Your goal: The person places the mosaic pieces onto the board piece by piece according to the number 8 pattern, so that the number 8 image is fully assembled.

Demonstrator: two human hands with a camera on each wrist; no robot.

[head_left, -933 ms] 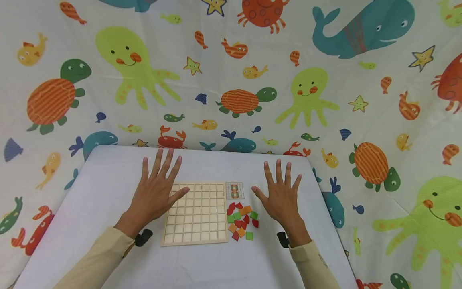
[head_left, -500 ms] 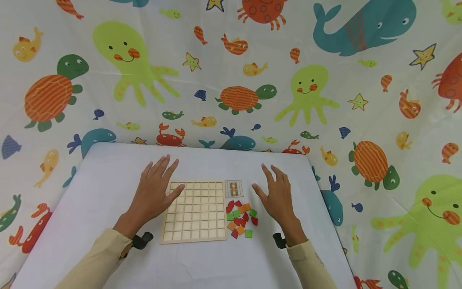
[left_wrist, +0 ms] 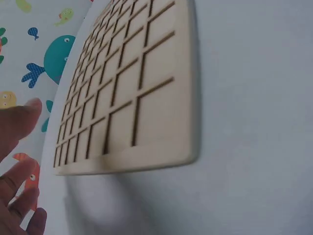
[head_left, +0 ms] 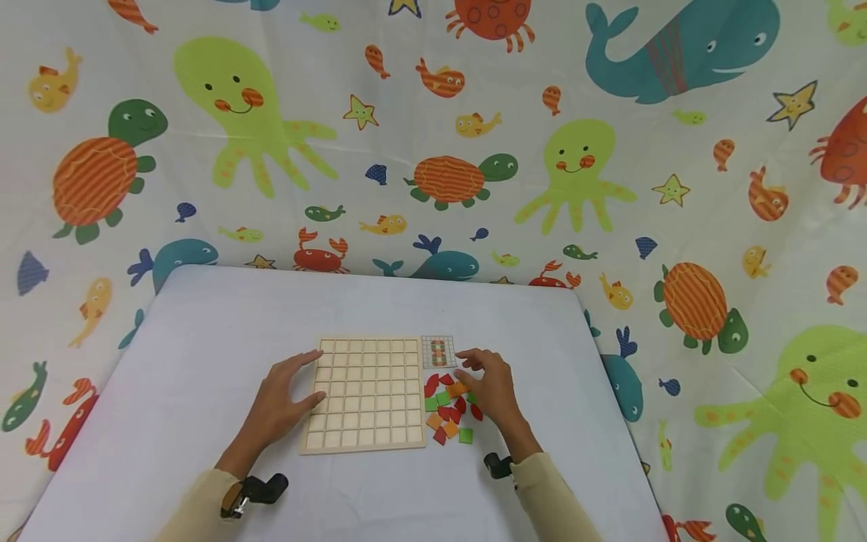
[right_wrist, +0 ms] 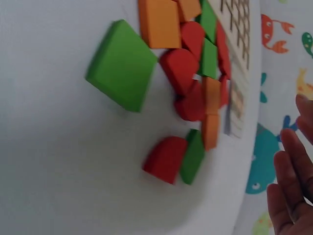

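Observation:
A pale wooden board (head_left: 369, 393) with a grid of shallow square compartments lies flat on the white table. My left hand (head_left: 274, 403) is at its left edge, thumb and fingers spread apart, holding nothing; whether the fingertips touch the edge I cannot tell. To the right of the board lie several loose flat pieces: green squares (right_wrist: 122, 68), orange squares (head_left: 451, 430) and red round-edged pieces (right_wrist: 165, 159). Over the far side of these pieces is my right hand (head_left: 496, 388), fingers loosely bent, nothing between them. Its fingertips are close to a small pattern card (head_left: 439, 351).
The white tabletop (head_left: 366, 497) stretches out around the board on all sides. Behind it hangs a curtain (head_left: 393, 135) printed with sea animals. A small black camera (head_left: 264, 489) sits on my left wrist, another (head_left: 497, 465) on my right.
Both hands have come down and nearer to me from flat, spread poses. The left has settled beside the board's left edge; the right has moved left over the pieces, its fingers bending.

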